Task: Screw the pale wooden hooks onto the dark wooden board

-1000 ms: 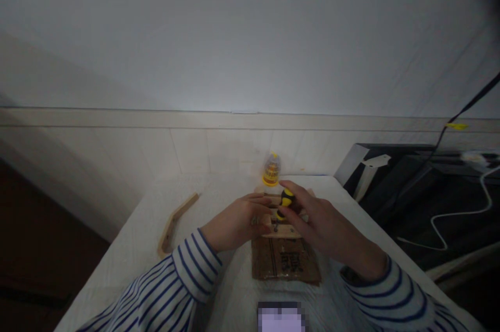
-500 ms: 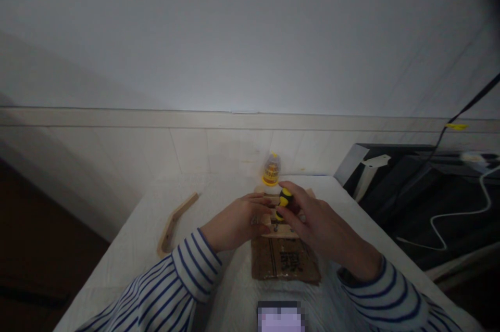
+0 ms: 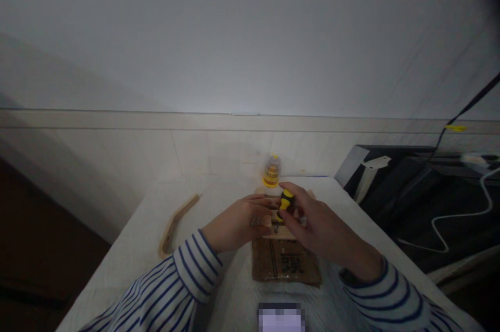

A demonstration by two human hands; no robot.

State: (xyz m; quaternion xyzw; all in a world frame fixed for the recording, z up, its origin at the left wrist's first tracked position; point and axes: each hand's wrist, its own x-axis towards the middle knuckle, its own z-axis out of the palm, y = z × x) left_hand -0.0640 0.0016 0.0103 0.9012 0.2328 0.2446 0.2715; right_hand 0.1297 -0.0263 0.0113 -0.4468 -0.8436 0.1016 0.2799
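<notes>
In the head view my right hand [image 3: 312, 217] pinches a short yellow-and-black screwdriver [image 3: 286, 203] by its handle. The tool stands nearly upright over a slatted wooden piece [image 3: 281, 231], and its tip is hidden. A small metal screw or bolt shows in the front slat. My left hand [image 3: 244, 220] grips the left end of this wooden piece, fingers over the far slats and thumb at the near one. Beneath lies a flat brown package [image 3: 287, 264] with dark printing.
A bent wooden part [image 3: 174, 222] lies to the left on the white-covered table [image 3: 128, 254]. A clear, yellow-based container [image 3: 271, 171] stands by the wall. A blurred-out phone-like device [image 3: 280, 319] is at the near edge. Dark panels and a white cable [image 3: 461, 214] are at right.
The screwdriver handle has turned and tilted slightly in my right hand's fingers. My left hand stays on the wooden piece. The whole view has shifted a little.
</notes>
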